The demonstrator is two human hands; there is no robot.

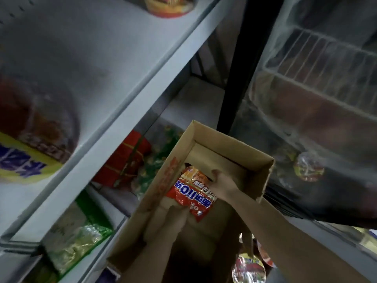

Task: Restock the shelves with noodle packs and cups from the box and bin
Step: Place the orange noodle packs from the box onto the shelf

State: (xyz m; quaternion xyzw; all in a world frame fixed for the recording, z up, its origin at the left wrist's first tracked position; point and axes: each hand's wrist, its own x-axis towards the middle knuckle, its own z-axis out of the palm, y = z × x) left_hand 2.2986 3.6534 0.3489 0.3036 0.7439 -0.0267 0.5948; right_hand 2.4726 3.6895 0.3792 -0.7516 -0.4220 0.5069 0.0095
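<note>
Blurred at 9 o'clock, one yellow-banded noodle cup [30,139] sits nearest on the grey shelf [126,111]; a second cup [169,6] stands at 12. Below lie red packs [124,160] and green packs [75,233]. Both hands reach into the open cardboard box [230,148]: left hand [171,223] pinches the orange noodle pack [191,190] at its near end, right hand [222,184] clasps its far side. At 3 o'clock stands a glass-fronted freezer [318,82].
</note>
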